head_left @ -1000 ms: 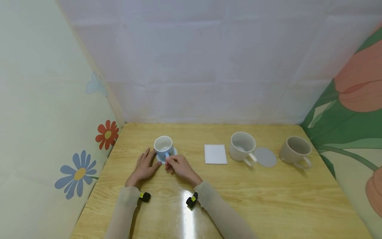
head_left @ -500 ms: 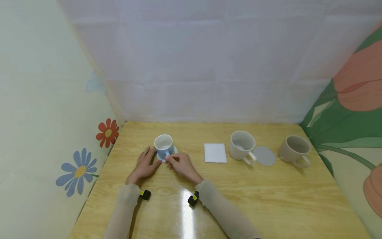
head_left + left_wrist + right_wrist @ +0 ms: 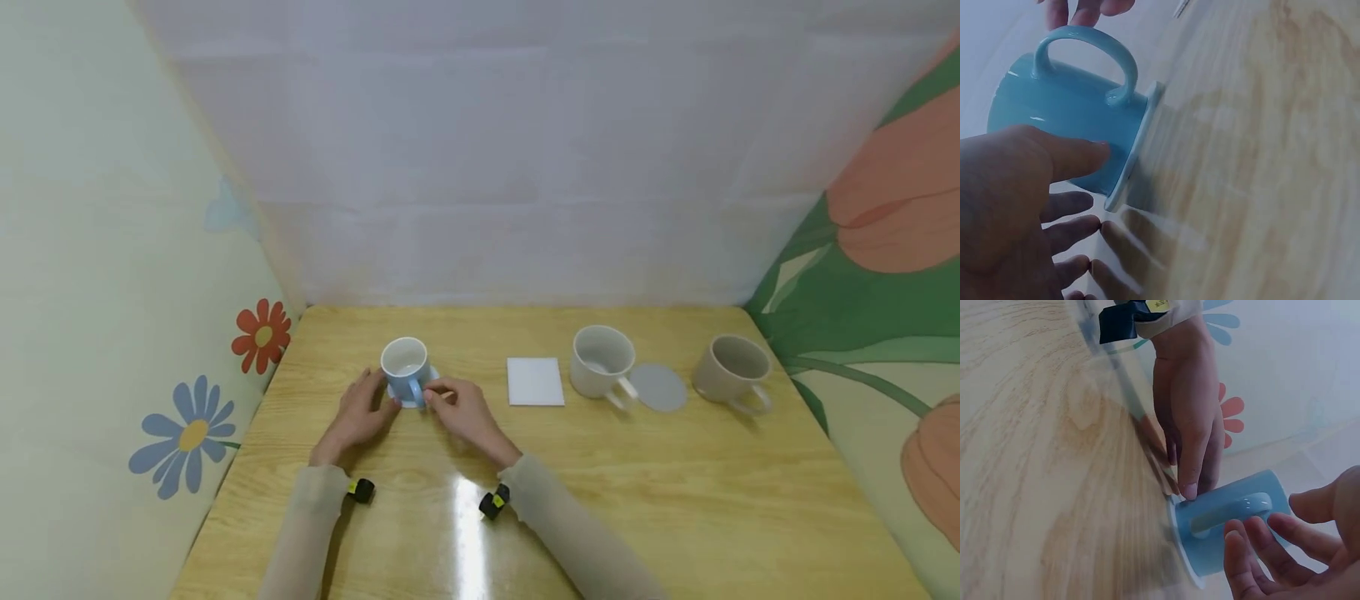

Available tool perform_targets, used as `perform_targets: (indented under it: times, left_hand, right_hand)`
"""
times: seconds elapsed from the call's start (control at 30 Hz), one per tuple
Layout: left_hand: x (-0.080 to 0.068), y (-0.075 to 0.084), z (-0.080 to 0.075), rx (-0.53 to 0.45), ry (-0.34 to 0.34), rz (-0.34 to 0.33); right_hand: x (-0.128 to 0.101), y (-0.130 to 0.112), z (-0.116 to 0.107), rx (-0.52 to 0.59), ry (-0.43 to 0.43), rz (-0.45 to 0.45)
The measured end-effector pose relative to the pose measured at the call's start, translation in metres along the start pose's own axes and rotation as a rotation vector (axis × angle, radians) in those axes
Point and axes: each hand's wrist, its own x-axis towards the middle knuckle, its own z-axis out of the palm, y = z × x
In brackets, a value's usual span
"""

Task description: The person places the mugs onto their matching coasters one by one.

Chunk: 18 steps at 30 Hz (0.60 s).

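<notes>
Blue cup [image 3: 405, 372]: shown upright on a pale blue coaster [image 3: 412, 401], at the left of the wooden table [image 3: 637, 483]; handle turned toward the person.
Left hand [image 3: 358, 414]: laid beside the cup, fingers straight; a fingertip is seen touching the cup's lower wall just above the coaster in the left wrist view [image 3: 1094, 152].
Right hand [image 3: 467, 411]: held at the handle side, fingers loosely bent; nothing is gripped. In the right wrist view the fingertips [image 3: 1254, 534] are seen just short of the handle [image 3: 1229, 512].
Step in hand (judged): the cup is being settled or squared on its coaster.
Next move (judged): a light touch is called for, so that cup and coaster are not slid apart.
Head view only: a white square coaster [image 3: 535, 381], a white mug [image 3: 602, 362], a grey round coaster [image 3: 660, 387] and a beige mug [image 3: 731, 370] are shown in a row to the right.
Wrist views only: contact at the cup wall and the gap at the handle are resolved; the coaster's rim [image 3: 1132, 159] is shown under the cup's base.
</notes>
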Motion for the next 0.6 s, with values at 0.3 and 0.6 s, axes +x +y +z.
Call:
perform_targets:
  times: [0.3, 0.6]
  left_hand:
    - [-0.003, 0.015, -0.014, -0.049, 0.010, -0.083]
    - [-0.009, 0.026, -0.024, -0.062, 0.040, -0.147]
  right_hand:
    - [-0.006, -0.015, -0.016, -0.022, -0.025, -0.035]
    - [-0.015, -0.027, -0.035, -0.051, -0.011, -0.053]
